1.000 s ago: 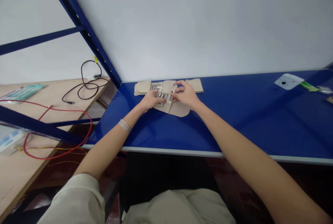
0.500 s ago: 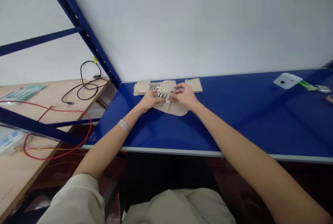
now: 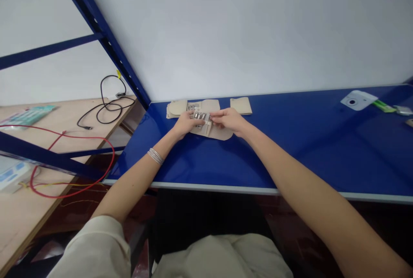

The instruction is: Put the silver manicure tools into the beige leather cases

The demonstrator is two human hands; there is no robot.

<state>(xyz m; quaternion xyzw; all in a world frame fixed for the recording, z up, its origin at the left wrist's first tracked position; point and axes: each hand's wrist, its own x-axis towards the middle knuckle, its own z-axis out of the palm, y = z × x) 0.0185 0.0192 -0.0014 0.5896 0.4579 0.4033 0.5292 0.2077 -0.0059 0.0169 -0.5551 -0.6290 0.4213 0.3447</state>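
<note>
Both my hands meet at the middle of the blue table, over a beige fabric roll (image 3: pixel 209 106) with rounded flaps. Between them lies a pale strip carrying several small silver metal pieces (image 3: pixel 200 119). My left hand (image 3: pixel 184 124) rests on the strip's left part, fingers curled over it. My right hand (image 3: pixel 227 120) reaches in from the right, its fingertips pinching the strip's right end. A separate beige flap (image 3: pixel 241 106) lies beyond that hand. A silver bracelet (image 3: pixel 155 156) circles my left wrist. My hands hide part of the strip.
The blue tabletop (image 3: pixel 290 149) has a pale front edge. A white square device (image 3: pixel 358 100), a green item (image 3: pixel 383 106) and a silver packet (image 3: pixel 402 110) lie far right. Left, past a blue steel shelf upright (image 3: pixel 103 37), a wooden bench holds black cable (image 3: pixel 109 105) and red wire (image 3: pixel 74 137).
My right hand has slid left and closer to the strip, with its fingers stretched toward the silver pieces. The left hand has barely moved.
</note>
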